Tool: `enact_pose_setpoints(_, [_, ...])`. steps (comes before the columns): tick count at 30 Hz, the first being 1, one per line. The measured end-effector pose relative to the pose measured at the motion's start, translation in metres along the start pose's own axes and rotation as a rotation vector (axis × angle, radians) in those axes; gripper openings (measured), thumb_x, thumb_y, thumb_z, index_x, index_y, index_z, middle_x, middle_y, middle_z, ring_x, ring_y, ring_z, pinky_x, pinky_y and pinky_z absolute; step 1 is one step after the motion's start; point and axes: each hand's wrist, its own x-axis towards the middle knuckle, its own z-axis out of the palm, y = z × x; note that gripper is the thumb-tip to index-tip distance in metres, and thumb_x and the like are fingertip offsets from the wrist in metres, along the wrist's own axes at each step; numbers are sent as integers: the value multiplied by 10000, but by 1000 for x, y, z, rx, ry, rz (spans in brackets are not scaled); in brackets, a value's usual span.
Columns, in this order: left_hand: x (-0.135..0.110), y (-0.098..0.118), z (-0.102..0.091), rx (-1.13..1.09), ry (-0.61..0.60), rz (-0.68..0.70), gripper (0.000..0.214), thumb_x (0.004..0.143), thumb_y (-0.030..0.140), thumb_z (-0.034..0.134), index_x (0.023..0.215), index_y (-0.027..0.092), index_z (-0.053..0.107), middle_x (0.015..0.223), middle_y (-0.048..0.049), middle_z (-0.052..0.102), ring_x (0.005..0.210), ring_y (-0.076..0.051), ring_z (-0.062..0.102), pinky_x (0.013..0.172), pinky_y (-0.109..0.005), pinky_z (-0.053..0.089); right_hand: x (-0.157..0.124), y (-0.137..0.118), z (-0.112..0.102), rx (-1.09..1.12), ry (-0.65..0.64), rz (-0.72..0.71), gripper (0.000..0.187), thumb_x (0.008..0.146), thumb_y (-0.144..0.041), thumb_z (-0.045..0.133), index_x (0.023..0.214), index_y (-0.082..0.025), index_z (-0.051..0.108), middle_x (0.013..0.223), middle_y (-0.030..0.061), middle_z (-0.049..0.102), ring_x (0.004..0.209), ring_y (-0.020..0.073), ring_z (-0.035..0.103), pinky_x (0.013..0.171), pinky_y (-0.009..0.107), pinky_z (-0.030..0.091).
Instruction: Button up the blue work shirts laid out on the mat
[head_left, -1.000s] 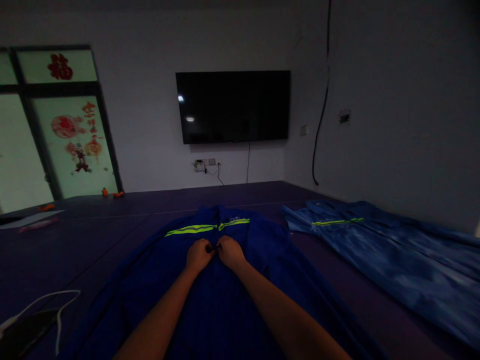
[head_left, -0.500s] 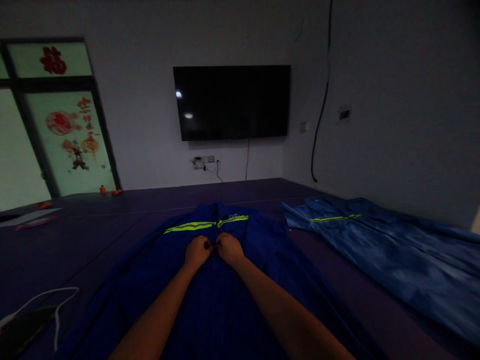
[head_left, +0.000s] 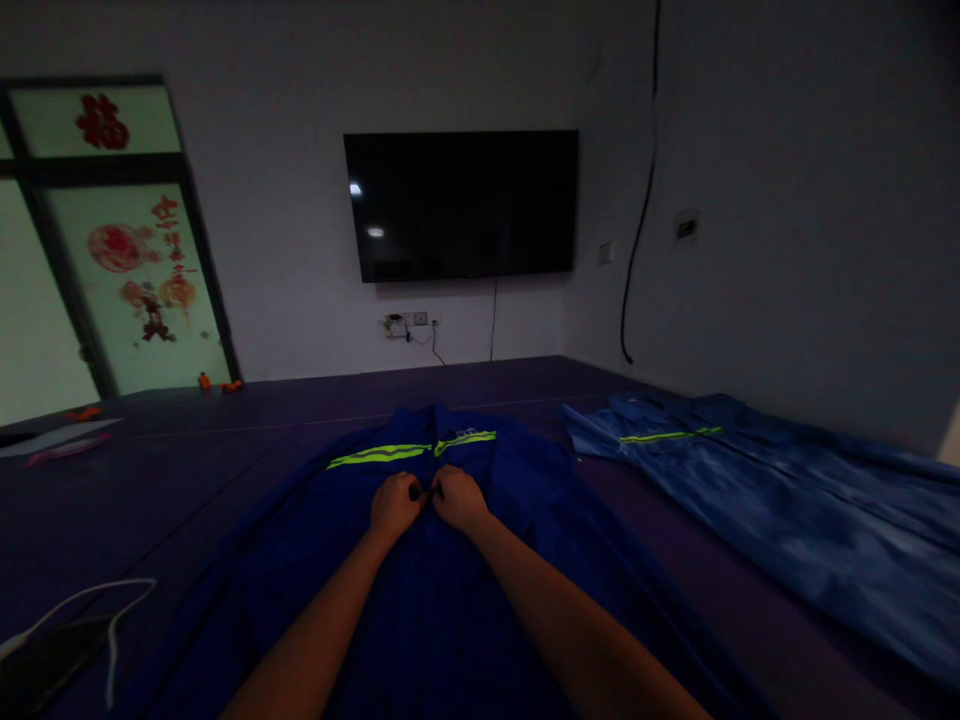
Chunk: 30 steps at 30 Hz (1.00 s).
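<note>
A dark blue jacket lies spread out in front of me, with a yellow-green reflective stripe across its chest. My left hand and my right hand meet at the jacket's front opening, just below the stripe. Both are closed, fingertips pinching the fabric edges along the middle. Whether a button or a fastener sits between the fingers is hidden by the hands and the dim light.
A second, lighter blue garment with a yellow-green stripe lies to the right. A white cable and a dark flat object rest at lower left. Orange items lie near the door. A television hangs on the far wall.
The view has shifted very slightly. Both hands stay at the same place on the jacket front, with no clear change in their grip.
</note>
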Motion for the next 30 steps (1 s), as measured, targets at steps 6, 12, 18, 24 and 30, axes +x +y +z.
enact_pose_setpoints(6, [0, 1, -1, 29, 2, 10, 89, 737, 266, 559, 740, 188, 604, 824, -27, 623, 820, -157, 564, 648, -231, 356, 0, -1, -1, 4, -2, -23, 213, 697, -134, 474, 868, -159, 598, 954, 77, 589, 919, 185, 526, 783, 274, 371])
enact_pose_setpoints(12, [0, 0, 0, 17, 9, 36, 73, 721, 246, 570, 728, 179, 597, 811, -27, 617, 793, -153, 558, 636, -231, 354, -1, -1, -1, 6, 2, -26, 199, 691, -129, 479, 855, -164, 586, 943, 69, 589, 915, 180, 526, 780, 266, 372])
enact_pose_setpoints(18, [2, -2, 2, -45, 39, 98, 73, 724, 196, 555, 666, 157, 579, 725, -23, 590, 709, -136, 539, 610, -224, 350, 1, 3, 5, 114, 106, -19, 205, 721, -91, 443, 865, -170, 565, 937, 71, 590, 916, 169, 533, 786, 258, 386])
enact_pose_setpoints(24, [-4, 6, -1, -189, 88, 261, 135, 746, 242, 526, 653, 161, 581, 670, -15, 582, 656, -126, 517, 611, -223, 344, 8, 17, 11, 289, 277, 64, 258, 722, -33, 404, 888, -167, 548, 916, 70, 600, 911, 165, 547, 801, 258, 405])
enact_pose_setpoints(30, [-23, 23, -1, -278, -46, 196, 257, 715, 346, 532, 538, 162, 564, 523, 13, 523, 535, -108, 464, 523, -217, 277, 7, 21, 10, 342, 310, 81, 354, 684, 14, 372, 941, -152, 549, 941, 77, 594, 944, 166, 542, 839, 274, 408])
